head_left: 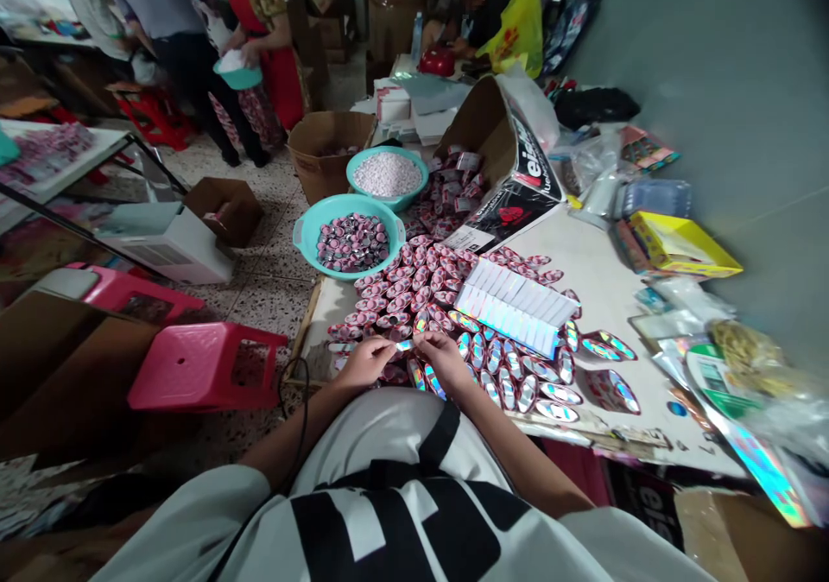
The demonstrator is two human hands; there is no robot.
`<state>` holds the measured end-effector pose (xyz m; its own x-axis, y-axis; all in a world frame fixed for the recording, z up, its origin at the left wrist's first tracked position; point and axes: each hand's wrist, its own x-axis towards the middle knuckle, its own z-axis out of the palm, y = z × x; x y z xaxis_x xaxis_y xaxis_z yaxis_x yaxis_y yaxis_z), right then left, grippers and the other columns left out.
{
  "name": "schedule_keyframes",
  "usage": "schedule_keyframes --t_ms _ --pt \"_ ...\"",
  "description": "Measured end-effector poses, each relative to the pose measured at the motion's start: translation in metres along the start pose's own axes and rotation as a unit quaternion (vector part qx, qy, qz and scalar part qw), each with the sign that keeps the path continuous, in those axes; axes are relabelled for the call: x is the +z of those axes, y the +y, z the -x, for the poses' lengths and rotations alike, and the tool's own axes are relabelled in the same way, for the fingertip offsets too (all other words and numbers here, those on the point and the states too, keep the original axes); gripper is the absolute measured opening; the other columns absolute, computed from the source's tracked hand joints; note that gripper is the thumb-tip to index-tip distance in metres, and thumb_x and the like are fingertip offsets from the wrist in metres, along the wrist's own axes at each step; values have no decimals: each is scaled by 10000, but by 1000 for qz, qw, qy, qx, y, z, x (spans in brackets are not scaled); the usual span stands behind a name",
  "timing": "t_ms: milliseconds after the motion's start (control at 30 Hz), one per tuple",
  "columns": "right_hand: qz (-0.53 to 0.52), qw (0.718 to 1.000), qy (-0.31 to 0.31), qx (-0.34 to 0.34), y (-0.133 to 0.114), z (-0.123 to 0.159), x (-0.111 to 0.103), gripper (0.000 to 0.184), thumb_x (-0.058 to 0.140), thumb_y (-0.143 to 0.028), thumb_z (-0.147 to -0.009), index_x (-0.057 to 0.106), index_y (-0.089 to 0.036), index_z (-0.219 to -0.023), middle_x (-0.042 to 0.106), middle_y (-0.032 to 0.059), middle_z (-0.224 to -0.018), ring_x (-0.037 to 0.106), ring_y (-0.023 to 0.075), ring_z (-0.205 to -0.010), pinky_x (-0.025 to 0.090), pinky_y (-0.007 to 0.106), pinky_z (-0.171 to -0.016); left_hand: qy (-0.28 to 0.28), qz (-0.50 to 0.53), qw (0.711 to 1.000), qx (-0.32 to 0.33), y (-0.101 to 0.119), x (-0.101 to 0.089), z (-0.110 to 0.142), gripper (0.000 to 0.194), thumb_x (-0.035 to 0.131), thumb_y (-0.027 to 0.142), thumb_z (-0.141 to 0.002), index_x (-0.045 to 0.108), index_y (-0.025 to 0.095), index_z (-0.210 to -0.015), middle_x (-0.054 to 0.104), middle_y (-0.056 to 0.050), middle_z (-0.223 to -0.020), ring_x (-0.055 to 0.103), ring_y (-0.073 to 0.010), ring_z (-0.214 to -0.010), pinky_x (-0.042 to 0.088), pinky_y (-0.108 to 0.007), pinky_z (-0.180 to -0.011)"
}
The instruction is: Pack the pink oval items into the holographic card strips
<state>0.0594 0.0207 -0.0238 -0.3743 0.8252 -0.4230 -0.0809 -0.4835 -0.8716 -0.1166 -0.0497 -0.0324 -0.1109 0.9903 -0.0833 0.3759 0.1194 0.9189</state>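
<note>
Close to my body, at the table's front edge, both hands meet over rows of small packs. The fingers of my left hand pinch one end of a small shiny strip. At its other end, my right hand is closed on it with thumb and fingertips. Around them stand many boat-shaped red packs, several with pink pieces inside. Packs to the right show shiny rainbow faces. A ribbed white sheet lies on top of the packs, right of my right hand.
Beyond the packs are a turquoise basin of pink and silver pieces and another basin of white pieces. A tipped carton spills packs. A yellow tray lies right. A pink stool stands left. Several people are in the background.
</note>
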Motion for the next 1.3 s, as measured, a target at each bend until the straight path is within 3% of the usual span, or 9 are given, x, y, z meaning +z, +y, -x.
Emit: schedule_keyframes --t_ms 167,300,467,667,800,900,1067,1300 --pt "156 986 45 -43 10 -5 -2 324 712 -496 -674 731 -178 -735 641 3 -607 520 127 -548 405 269 -568 -37 -60 995 -74 -7 3 1 308 509 358 -891 742 156 -900 740 -56 -839 652 -171 -762 477 -257 -699" --pt "291 951 60 -80 14 -10 2 257 640 -425 -718 747 -193 -745 725 46 -733 629 195 -673 457 296 -638 -1 -107 985 -138 -9 5 -1 274 614 315 -820 734 161 -1011 750 -95 -1000 678 -201 -870 486 -275 -762" --pt "378 920 48 -91 17 -13 4 215 573 -328 -785 760 -224 -764 745 39 -769 652 205 -708 468 297 -678 -17 -205 972 -115 -8 5 -5 242 589 356 -829 767 194 -808 759 -71 -835 662 -199 -762 447 -285 -700" --pt "434 894 23 -107 20 -18 1 220 556 -311 -834 762 -234 -839 734 39 -861 644 190 -769 460 276 -717 -31 -261 964 -49 -12 6 -11 245 596 309 -806 774 190 -687 732 -80 -723 625 -203 -766 424 -294 -736" --pt "479 868 38 -121 19 -21 2 213 581 -300 -843 764 -193 -864 682 87 -966 623 196 -859 463 291 -821 -46 -305 950 -56 -10 4 -13 256 578 324 -806 785 202 -717 731 -88 -753 623 -205 -771 424 -298 -738" --pt "500 858 24 -117 18 -22 3 208 579 -278 -858 765 -191 -890 673 87 -934 616 197 -873 461 286 -819 -55 -341 936 -66 -7 3 -15 235 582 315 -784 794 217 -765 733 -90 -810 630 -213 -812 426 -295 -723" --pt "516 849 20 -112 16 -21 2 193 587 -268 -866 770 -222 -912 688 73 -942 620 192 -880 460 276 -813 -73 -358 928 -72 -3 2 -17 233 596 301 -747 800 219 -820 725 -104 -887 637 -229 -842 432 -301 -708" --pt "509 853 17 -119 15 -21 0 184 598 -269 -854 777 -228 -865 711 69 -904 628 206 -906 457 290 -839 -71 -356 928 -88 -4 3 -18 240 581 321 -753 804 246 -797 730 -92 -846 638 -226 -832 438 -295 -702"
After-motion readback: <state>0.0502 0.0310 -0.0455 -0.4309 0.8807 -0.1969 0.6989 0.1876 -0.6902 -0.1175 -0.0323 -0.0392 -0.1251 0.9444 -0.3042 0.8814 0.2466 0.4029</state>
